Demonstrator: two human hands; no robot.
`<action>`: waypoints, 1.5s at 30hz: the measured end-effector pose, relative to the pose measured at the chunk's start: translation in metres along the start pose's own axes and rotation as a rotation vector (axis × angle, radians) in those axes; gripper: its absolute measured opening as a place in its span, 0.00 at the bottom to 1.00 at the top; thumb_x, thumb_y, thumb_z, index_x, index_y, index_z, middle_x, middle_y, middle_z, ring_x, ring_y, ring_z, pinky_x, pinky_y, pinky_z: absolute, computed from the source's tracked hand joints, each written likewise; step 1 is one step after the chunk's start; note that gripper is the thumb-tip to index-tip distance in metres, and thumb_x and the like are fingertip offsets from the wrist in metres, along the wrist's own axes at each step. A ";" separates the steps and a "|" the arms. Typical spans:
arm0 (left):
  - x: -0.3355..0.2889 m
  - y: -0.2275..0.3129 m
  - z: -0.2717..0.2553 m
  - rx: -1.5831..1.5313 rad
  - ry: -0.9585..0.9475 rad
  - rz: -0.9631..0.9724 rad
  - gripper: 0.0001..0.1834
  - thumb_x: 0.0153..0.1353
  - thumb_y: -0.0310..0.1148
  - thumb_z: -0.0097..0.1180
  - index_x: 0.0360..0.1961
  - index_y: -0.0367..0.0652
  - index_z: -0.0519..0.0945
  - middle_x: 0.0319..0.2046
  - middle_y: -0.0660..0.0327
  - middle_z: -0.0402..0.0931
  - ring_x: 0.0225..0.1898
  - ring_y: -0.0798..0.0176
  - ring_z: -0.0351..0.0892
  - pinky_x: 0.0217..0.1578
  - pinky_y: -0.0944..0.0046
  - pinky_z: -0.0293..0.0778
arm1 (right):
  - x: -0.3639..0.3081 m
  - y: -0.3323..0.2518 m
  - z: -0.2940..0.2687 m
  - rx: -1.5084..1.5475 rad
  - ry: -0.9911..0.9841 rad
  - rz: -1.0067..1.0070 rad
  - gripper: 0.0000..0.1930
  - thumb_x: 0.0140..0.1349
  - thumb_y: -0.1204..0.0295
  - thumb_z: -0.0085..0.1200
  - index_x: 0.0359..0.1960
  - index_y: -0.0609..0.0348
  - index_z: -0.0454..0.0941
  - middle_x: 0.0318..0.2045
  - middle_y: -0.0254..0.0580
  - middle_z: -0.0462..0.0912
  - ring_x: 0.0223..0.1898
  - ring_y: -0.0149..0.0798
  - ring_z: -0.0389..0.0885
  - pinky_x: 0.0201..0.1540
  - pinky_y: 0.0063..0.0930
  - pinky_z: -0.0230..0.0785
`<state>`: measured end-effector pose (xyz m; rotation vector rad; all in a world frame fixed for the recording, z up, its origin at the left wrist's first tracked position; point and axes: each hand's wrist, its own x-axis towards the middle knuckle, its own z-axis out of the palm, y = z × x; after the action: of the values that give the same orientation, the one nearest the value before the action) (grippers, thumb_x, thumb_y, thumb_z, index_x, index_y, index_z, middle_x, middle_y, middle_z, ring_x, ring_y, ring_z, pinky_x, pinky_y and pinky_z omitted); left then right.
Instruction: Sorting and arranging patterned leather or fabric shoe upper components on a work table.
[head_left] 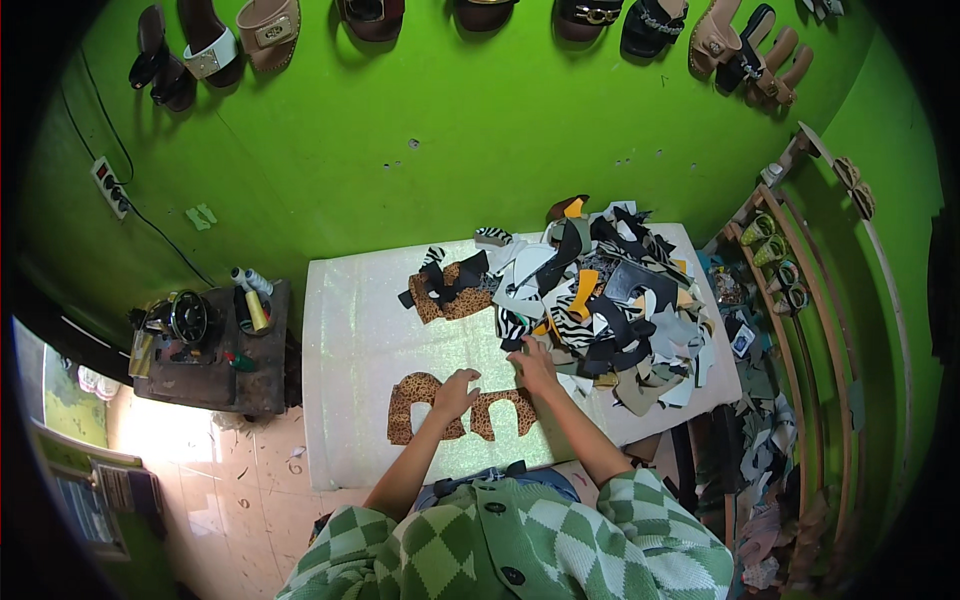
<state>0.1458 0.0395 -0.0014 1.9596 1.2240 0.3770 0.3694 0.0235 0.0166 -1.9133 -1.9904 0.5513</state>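
Observation:
My left hand [457, 393] is over the near part of the white table, its fingers apart. Beneath it lies an arch-shaped leopard-print piece [403, 411], partly hidden by the hand and wrist. My right hand [537, 368] reaches forward to the near edge of a scrap pile, fingers spread. Its fingertips are beside a small black scrap [511, 345] and a zebra-print scrap [513, 323]; whether they touch is unclear. Below that wrist lies a second leopard-print piece [485, 418] with a cut-out, flat on the table.
Mixed scraps [630, 300] are heaped across the right of the table [345, 330]. More leopard-print pieces [440, 305] lie farther back. At left stands a sewing machine [187, 316] with thread cones [257, 312]. A wooden rack [800, 370] stands right; sandals [268, 32] line the green wall.

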 end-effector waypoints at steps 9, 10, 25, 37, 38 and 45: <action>-0.013 0.004 -0.020 -0.083 0.084 -0.010 0.16 0.56 0.33 0.56 0.47 0.42 0.75 0.45 0.52 0.74 0.47 0.53 0.75 0.48 0.59 0.72 | 0.071 0.004 -0.023 0.128 0.101 -0.085 0.27 0.57 0.81 0.39 0.62 0.65 0.60 0.60 0.59 0.64 0.59 0.57 0.64 0.62 0.39 0.57; -0.015 0.006 -0.024 -0.094 0.119 -0.025 0.16 0.56 0.32 0.56 0.46 0.41 0.75 0.45 0.52 0.74 0.46 0.55 0.76 0.47 0.60 0.73 | 0.083 0.008 -0.033 0.120 0.171 -0.114 0.26 0.58 0.80 0.38 0.62 0.65 0.60 0.61 0.59 0.63 0.60 0.56 0.64 0.62 0.40 0.58; -0.014 -0.005 -0.044 -0.275 0.293 -0.091 0.16 0.56 0.25 0.54 0.48 0.37 0.73 0.44 0.50 0.75 0.42 0.56 0.78 0.41 0.61 0.74 | 0.127 -0.019 -0.124 0.470 0.370 -0.333 0.39 0.52 0.87 0.41 0.69 0.44 0.52 0.68 0.49 0.54 0.62 0.39 0.64 0.44 0.16 0.65; -0.009 -0.014 -0.030 -0.335 0.249 -0.032 0.17 0.55 0.24 0.54 0.48 0.37 0.73 0.44 0.53 0.74 0.40 0.56 0.76 0.41 0.61 0.73 | 0.166 0.037 -0.043 0.245 -0.019 -0.040 0.18 0.51 0.82 0.45 0.45 0.58 0.76 0.49 0.52 0.76 0.47 0.52 0.77 0.48 0.38 0.69; -0.013 -0.017 -0.032 -0.334 0.268 -0.043 0.17 0.55 0.24 0.54 0.48 0.37 0.73 0.44 0.53 0.74 0.40 0.56 0.76 0.41 0.61 0.73 | 0.170 0.036 -0.036 0.151 -0.039 0.043 0.15 0.50 0.82 0.45 0.41 0.59 0.77 0.48 0.52 0.76 0.45 0.53 0.77 0.47 0.39 0.70; -0.030 -0.043 -0.046 -0.435 0.421 -0.088 0.14 0.58 0.23 0.52 0.46 0.34 0.73 0.40 0.53 0.76 0.36 0.61 0.79 0.37 0.64 0.75 | 0.192 0.011 -0.024 -0.215 -0.003 -0.253 0.17 0.54 0.74 0.47 0.47 0.53 0.72 0.47 0.40 0.76 0.53 0.46 0.68 0.51 0.52 0.61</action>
<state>0.0762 0.0452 0.0010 1.4881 1.3425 0.9606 0.3810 0.2162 0.0259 -1.7338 -2.3294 0.2839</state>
